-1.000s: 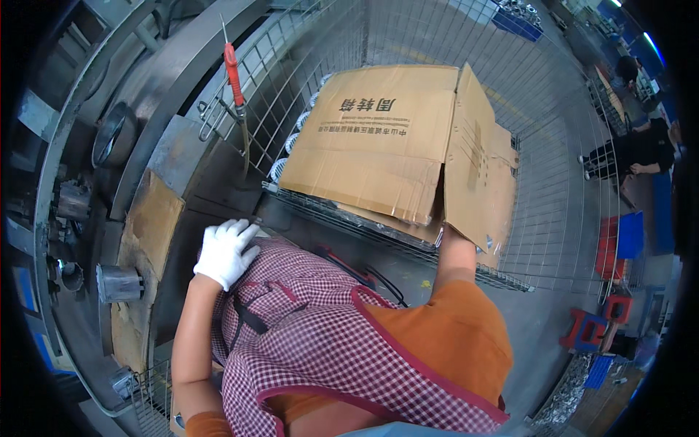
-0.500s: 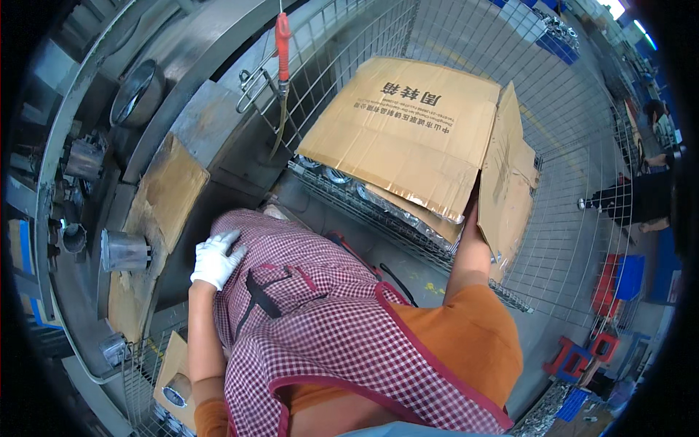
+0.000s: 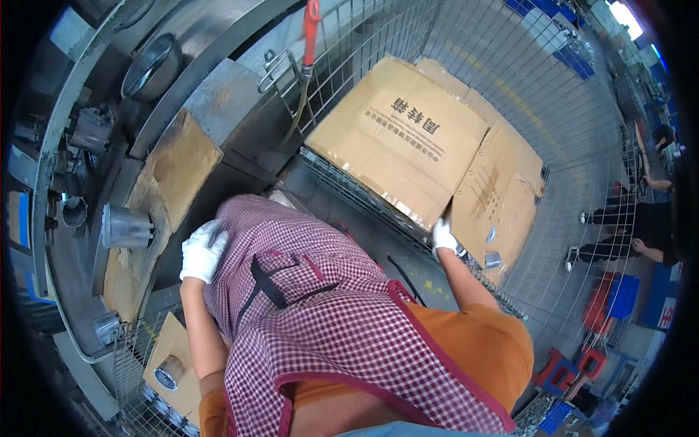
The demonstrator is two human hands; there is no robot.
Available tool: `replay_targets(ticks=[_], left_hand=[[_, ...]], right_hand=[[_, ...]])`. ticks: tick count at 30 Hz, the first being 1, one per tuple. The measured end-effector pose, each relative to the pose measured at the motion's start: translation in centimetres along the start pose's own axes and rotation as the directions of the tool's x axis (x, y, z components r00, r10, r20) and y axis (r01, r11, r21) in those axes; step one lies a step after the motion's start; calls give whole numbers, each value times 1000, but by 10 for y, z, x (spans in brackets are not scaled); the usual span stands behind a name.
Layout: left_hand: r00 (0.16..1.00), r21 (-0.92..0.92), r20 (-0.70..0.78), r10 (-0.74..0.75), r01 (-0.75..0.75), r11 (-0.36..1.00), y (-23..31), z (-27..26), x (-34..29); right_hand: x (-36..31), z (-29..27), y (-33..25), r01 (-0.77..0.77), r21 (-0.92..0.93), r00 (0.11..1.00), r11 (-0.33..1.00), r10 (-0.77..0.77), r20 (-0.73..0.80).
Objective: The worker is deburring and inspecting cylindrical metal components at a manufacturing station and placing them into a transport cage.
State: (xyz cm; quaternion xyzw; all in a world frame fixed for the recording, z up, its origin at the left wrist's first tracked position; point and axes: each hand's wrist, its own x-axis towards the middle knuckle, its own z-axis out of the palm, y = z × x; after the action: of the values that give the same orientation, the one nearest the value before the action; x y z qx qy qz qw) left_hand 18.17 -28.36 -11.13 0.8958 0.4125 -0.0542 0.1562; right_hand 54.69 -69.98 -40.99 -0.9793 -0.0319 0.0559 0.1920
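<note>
My right hand [image 3: 444, 237], in a white glove, is at the front edge of a flattened cardboard sheet [image 3: 399, 138], beside the seam where another cardboard panel [image 3: 499, 191] begins. Its fingertips are blurred and partly hidden at the seam, so their grip is unclear. The sheets lie nearly level over the load in a wire mesh cage [image 3: 564, 135]. Also gloved in white, my left hand [image 3: 204, 252] hovers beside my checked apron [image 3: 313, 291]. Its fingers are extended and hold nothing.
A metal cylinder [image 3: 125, 226] stands on a worn board [image 3: 171, 182] at the left, with a round metal bowl [image 3: 152, 67] farther off. A red-handled tool [image 3: 311, 33] hangs by the cage. Another cylinder [image 3: 169, 373] lies on cardboard lower left. At right, a person [image 3: 652, 229] stands beyond the mesh.
The raised cardboard has come down nearly flat, covering the metal parts that showed under it. My right hand has come out from beneath it to the front edge. The view has shifted slightly.
</note>
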Motion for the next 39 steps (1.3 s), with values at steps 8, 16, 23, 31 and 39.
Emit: replay_targets(ticks=[8,16,23,31,39], left_hand=[[999,-105,-16,-34,32,994,-8,17,-10],[996,-154,-16,-88,84,984,-13,18,-22],[986,-228,-52,-158,142,963,-30,17,-30],[802,-288,-575,-162,-12,958,-45,-1,-35],[-75,-700,-707,-703,-71,711,-156,-44,-49]], right_hand=[[-9,-40,-85,-305,730,952,612,218,216],[19,-30,-77,-276,432,956,859,200,214],[-46,-79,-168,23,65,932,998,-45,360],[-68,-76,-242,365,590,704,720,-628,331],[-108,-131,-406,770,567,174,294,-951,257]])
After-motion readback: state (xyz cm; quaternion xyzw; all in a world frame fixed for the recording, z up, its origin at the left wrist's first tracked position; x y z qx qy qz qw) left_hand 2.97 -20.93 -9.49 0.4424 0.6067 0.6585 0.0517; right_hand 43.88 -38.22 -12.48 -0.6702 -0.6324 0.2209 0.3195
